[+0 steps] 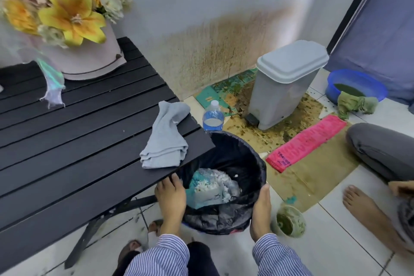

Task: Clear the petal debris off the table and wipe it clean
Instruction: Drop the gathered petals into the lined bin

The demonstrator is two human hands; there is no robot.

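Observation:
A black slatted table [74, 141] fills the left half of the view. A folded light-grey cloth [165, 139] lies near its right corner. Just beyond that corner, on the floor, stands a round bin lined with a black bag [244, 159]; white petal scraps and a teal wrapper [208, 186] lie inside. My left hand [171, 197] grips the bin's near-left rim, under the table edge. My right hand [261, 206] grips the near-right rim. A few pale specks dot the table slats.
A pink box of yellow and white flowers [74, 29] stands at the table's back. On the floor are a water bottle [212, 116], a grey pedal bin [284, 83], a blue basin [356, 87], a pink bag [307, 143], a green-stained cup [289, 222]. Another person's leg and foot [367, 210] are at right.

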